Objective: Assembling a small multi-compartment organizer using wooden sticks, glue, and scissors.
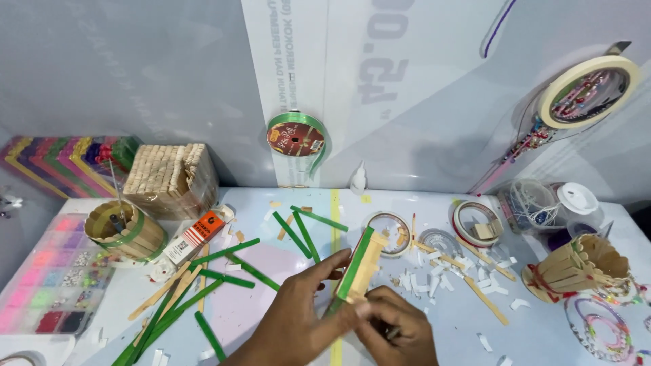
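My left hand and my right hand together hold a small panel of wooden craft sticks with a green stick along its left edge. It stands tilted above the table, low in the middle of the view. The left hand grips it from the left side, fingers stretched towards its top. At its lower end the right hand pinches it, fingers curled. Loose green sticks lie scattered on the table just to the left of my hands.
A stick-built cup and a bundle of plain sticks stand at the left, by a bead tray. Tape rolls, paper scraps and another stick basket lie right. A green ribbon spool leans on the wall.
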